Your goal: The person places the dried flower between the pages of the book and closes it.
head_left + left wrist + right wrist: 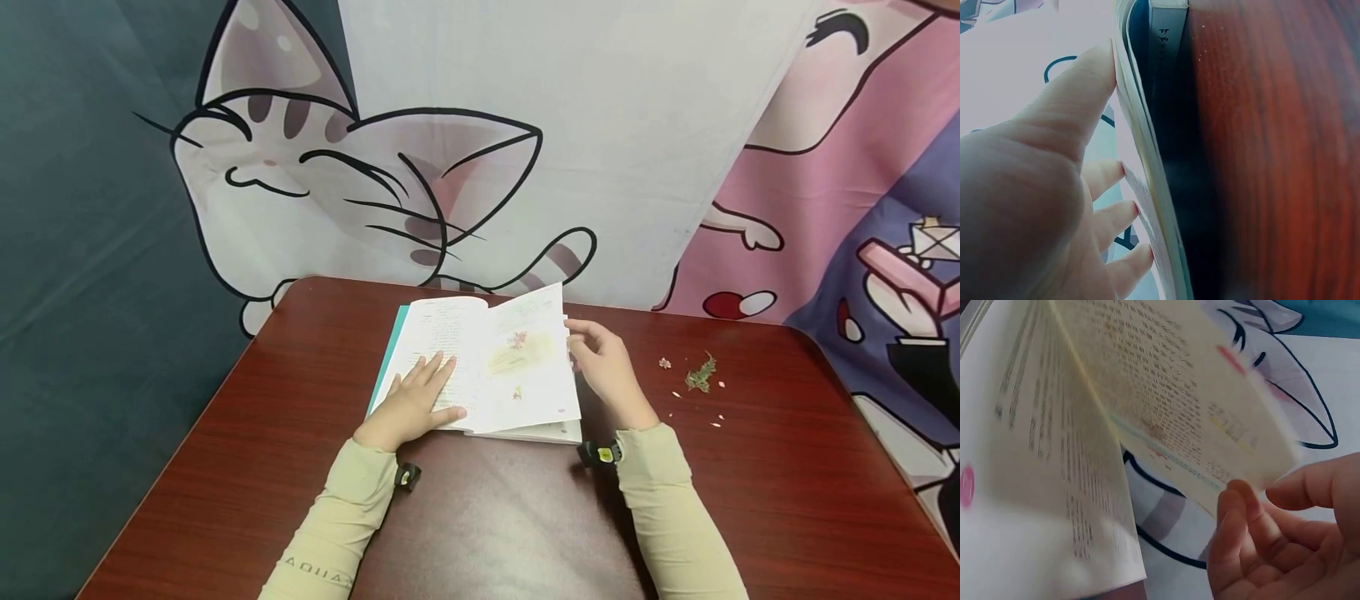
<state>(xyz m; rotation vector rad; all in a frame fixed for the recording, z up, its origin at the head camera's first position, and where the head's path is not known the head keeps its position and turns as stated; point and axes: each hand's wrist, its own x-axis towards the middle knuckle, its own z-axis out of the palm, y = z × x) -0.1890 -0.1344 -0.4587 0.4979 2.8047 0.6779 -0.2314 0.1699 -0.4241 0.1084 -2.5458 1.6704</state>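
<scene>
An open book point(525, 367) with a teal cover lies on the table, printed text on its left page and small coloured pictures on its right one. My left hand point(408, 408) rests on the left page with fingers spread. In the left wrist view, its thumb and fingertips press on the paper near the book's edge. At the right side, my right hand point(603, 362) pinches the edge of a raised page point(1166, 381) between thumb and fingers. Text shows on that page in the right wrist view, and another page point(1041, 506) hangs beside it.
On the dark red wooden table point(247, 450), right of the book, lie a green plant sprig point(701, 374), a small pale flower point(664, 363) and several petals. Behind the table hangs a cartoon cat backdrop point(630, 108).
</scene>
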